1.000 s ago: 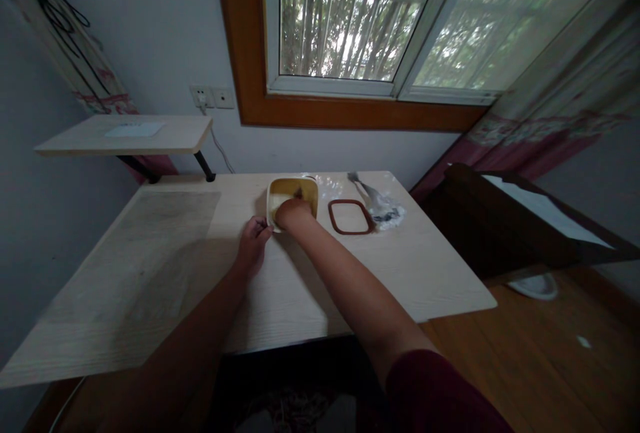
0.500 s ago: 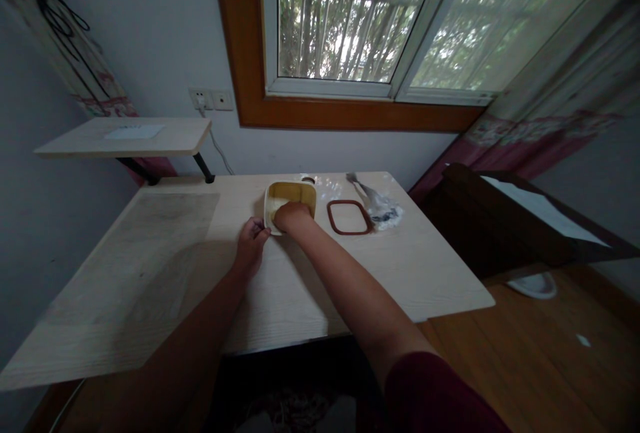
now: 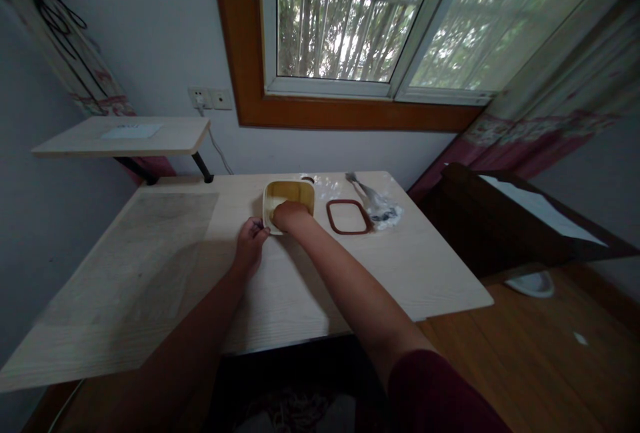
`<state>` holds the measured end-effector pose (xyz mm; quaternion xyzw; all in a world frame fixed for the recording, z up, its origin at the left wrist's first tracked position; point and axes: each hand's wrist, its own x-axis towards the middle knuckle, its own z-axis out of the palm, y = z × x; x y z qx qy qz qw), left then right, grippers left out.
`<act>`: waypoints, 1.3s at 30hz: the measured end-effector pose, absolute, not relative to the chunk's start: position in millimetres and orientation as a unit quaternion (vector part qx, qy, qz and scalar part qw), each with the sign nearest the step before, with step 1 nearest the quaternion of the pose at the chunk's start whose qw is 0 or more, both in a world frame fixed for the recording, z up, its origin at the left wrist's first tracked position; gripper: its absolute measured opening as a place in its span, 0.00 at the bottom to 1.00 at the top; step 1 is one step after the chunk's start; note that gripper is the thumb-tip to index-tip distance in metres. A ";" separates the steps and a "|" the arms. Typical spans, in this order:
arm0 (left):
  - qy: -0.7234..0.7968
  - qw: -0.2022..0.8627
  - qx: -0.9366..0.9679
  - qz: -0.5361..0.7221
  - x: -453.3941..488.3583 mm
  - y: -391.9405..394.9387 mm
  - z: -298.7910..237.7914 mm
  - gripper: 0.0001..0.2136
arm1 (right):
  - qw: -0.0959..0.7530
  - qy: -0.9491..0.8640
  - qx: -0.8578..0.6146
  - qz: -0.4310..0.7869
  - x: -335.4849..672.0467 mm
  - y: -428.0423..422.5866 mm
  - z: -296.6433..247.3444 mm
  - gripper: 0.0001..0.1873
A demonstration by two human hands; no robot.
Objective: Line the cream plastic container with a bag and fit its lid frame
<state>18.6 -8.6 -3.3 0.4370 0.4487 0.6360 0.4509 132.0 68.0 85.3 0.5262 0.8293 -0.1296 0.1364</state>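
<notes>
A square container [image 3: 289, 189] with a pale rim and a yellowish inside stands on the table, its opening facing me. At its near left corner, my left hand [image 3: 251, 238] is closed on the rim, thumb at the edge. My right hand [image 3: 291, 215] reaches into the container, its back toward me and its fingers curled down inside. What those fingers hold, if anything, is hidden. Just right of the container lies a reddish-brown square ring [image 3: 329, 218], flat on the table. A clear plastic bag [image 3: 383, 211] with something dark in it lies beside the ring.
Behind the container is a small dark round item [image 3: 307, 179], partly hidden, near some clear crinkled plastic [image 3: 327, 186]. A raised shelf [image 3: 175, 143] on black legs stands at the table's back left. A clear sheet [image 3: 150, 246] covers the table's left part. Dark furniture [image 3: 500, 219] stands at the right.
Almost nothing differs. The whole view has shifted very slightly; my left hand stays at the container's corner and my right hand stays inside it.
</notes>
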 end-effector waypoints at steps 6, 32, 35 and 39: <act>0.444 0.466 0.421 0.639 16.9 -5.6 -7.8 0.06 | 0.115 0.837 0.518 -0.135 130.3 66.4 86.2 0.20; 0.423 0.483 0.406 0.650 17.3 -7.2 0.7 0.07 | 0.021 0.828 0.531 -0.177 136.9 58.6 89.0 0.34; 0.427 0.477 0.406 0.652 16.7 -5.3 -3.1 0.07 | 0.028 0.829 0.529 -0.177 138.1 58.8 89.6 0.32; 0.423 0.479 0.408 0.651 15.1 -2.5 -9.1 0.07 | 0.039 0.832 0.525 -0.173 138.6 58.7 91.8 0.27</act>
